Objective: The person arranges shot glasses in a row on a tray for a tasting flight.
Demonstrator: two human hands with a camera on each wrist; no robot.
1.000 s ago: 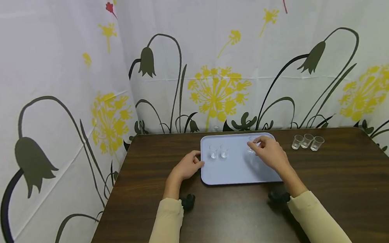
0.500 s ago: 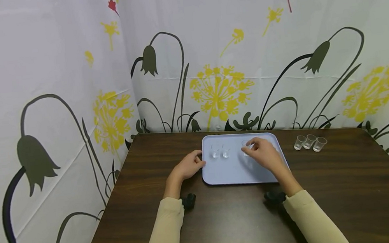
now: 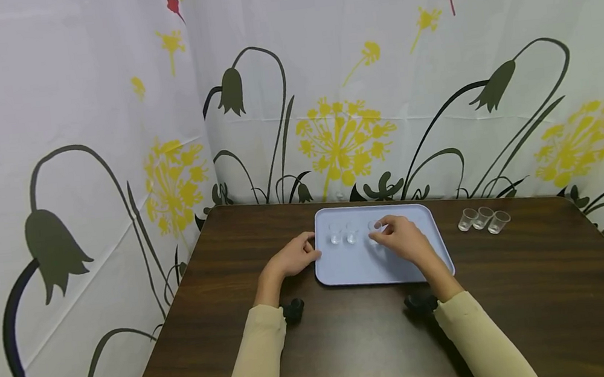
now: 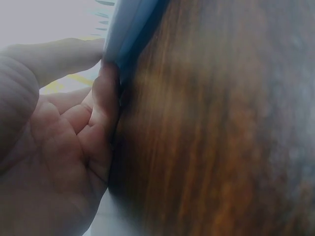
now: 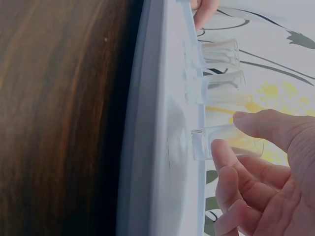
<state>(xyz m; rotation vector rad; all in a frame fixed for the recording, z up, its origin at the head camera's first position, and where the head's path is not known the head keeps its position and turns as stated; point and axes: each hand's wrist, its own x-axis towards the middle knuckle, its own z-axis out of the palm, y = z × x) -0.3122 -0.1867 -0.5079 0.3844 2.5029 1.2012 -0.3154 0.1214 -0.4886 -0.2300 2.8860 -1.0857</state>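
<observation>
A pale blue tray (image 3: 353,270) lies on the table. My left hand (image 3: 292,257) is at its left end; in the left wrist view the thumb (image 4: 74,56) lies against the tray's rim (image 4: 118,34) and the fingers are curled below it. Over the tray's middle, my right hand (image 3: 404,239) holds a small clear cup (image 5: 201,142) between thumb and fingers. That cup is upright, its base close to the tray's surface. To its left, two similar cups (image 3: 335,235) (image 3: 351,235) stand side by side on the tray.
Three more clear cups (image 3: 483,218) stand close together on the dark wooden table (image 3: 349,342), right of the tray. A white curtain (image 3: 318,17) with printed flowers hangs behind and to the left. Each wrist carries a black camera (image 3: 293,312).
My right hand has moved left over the tray with the cup, bringing it nearer to the two standing cups. My left hand has stayed at the tray's left end.
</observation>
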